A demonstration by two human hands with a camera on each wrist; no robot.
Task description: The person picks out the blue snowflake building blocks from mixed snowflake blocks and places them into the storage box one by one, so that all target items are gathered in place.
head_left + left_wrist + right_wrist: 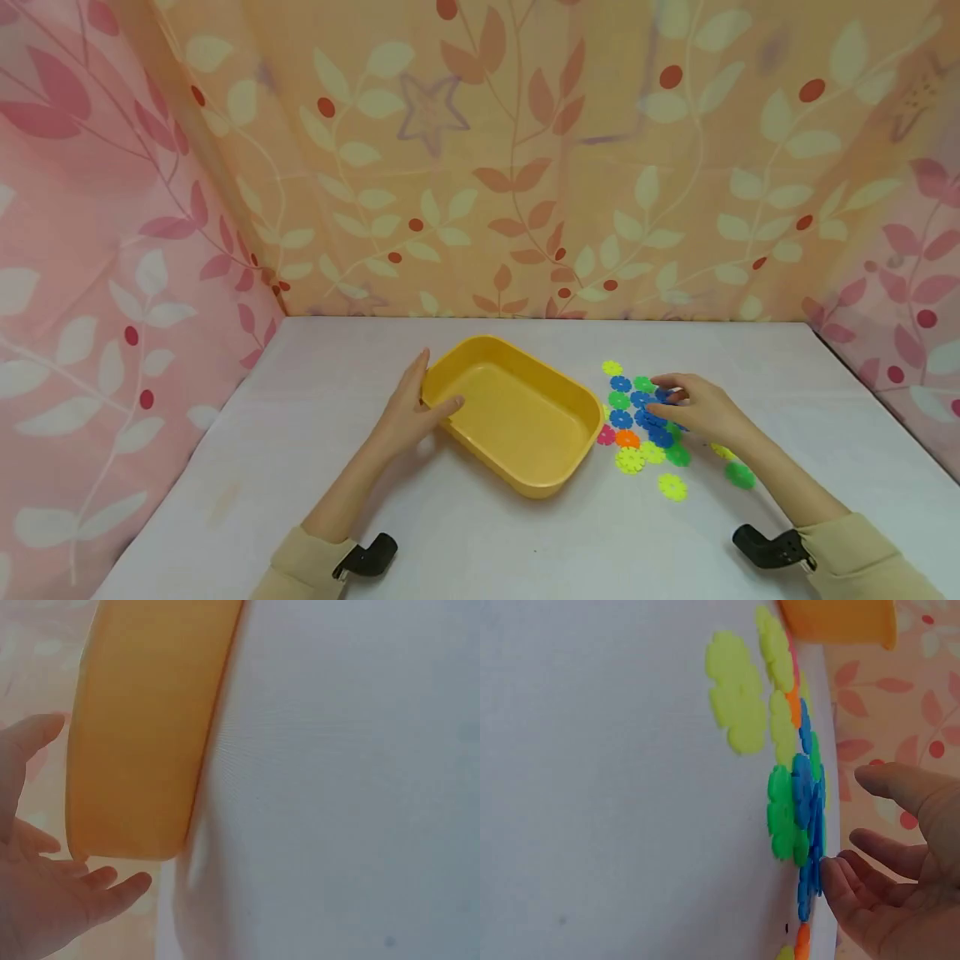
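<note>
A yellow plastic tub [517, 417] stands on the table with bare insides. My left hand [408, 417] holds its left corner, thumb over the rim and fingers along the outer end wall; the left wrist view shows the fingers spread beside the tub's corner. To the right of the tub lies a loose cluster of flat notched plastic snowflake discs. My right hand [708, 412] reaches over them with bent, parted fingers, its fingertips at the blue snowflake discs [815, 840]. Around these are green discs [781, 814], yellow discs [630, 460] and an orange disc [627, 439].
A white table [420, 533] carries everything. Patterned cloth [517, 167] hangs behind it, with pink cloth [75, 250] at the sides. A separate green disc [740, 476] lies under the right forearm. Each sleeve has a black wrist mount [371, 557].
</note>
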